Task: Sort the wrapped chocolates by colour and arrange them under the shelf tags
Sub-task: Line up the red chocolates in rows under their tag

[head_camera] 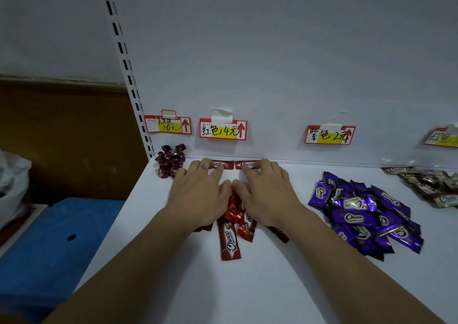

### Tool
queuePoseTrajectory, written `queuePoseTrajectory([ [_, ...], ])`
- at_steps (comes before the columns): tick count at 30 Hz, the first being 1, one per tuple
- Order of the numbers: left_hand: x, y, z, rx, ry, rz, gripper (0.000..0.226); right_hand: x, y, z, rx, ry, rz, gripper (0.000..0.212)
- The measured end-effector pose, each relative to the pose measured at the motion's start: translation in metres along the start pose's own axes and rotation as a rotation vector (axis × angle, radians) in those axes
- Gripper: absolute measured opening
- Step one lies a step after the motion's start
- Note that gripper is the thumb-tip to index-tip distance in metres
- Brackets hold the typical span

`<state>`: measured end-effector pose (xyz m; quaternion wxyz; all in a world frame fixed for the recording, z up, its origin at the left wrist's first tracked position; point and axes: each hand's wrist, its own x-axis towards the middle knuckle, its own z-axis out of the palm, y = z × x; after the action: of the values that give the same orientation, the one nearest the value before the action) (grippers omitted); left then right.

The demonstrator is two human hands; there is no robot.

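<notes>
Left hand (200, 189) and right hand (266, 192), grips spread flat, align red foil-wrapped chocolate bars (228, 165); pulling back carelessly could scatter the loose red heap (230, 244).

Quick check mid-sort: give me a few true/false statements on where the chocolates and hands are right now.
1. The left hand and right hand both touch the red bars with straight fingers. True.
2. The purple pile lies left of the hands. False: it lies to their right, under the purple tag.
3. Two red bars lie end to end under the red tag. True.
4. The twist-wrapped candies sit at the far right. False: they are at the far left.
</notes>
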<state>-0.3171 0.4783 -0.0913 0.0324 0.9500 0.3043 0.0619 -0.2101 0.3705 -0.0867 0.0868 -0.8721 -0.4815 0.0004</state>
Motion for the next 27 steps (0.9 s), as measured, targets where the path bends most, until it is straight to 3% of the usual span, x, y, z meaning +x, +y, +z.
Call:
queuePoseTrajectory([
  [11,0.004,-0.002,0.002,-0.054,0.003,-0.011,0.054,0.001,0.003,0.001,0.006,0.002,-0.010,0.055],
  [17,-0.012,-0.011,-0.026,-0.219,0.050,0.113,0.038,-0.006,0.010,-0.028,0.067,0.193,-0.053,0.036],
  [22,-0.024,-0.015,-0.039,-0.294,-0.073,0.171,0.035,-0.032,0.026,-0.049,0.065,-0.043,-0.060,0.030],
  [27,-0.029,-0.004,-0.038,-0.219,-0.154,0.159,0.050,-0.038,0.027,-0.057,0.087,-0.219,-0.061,0.046],
])
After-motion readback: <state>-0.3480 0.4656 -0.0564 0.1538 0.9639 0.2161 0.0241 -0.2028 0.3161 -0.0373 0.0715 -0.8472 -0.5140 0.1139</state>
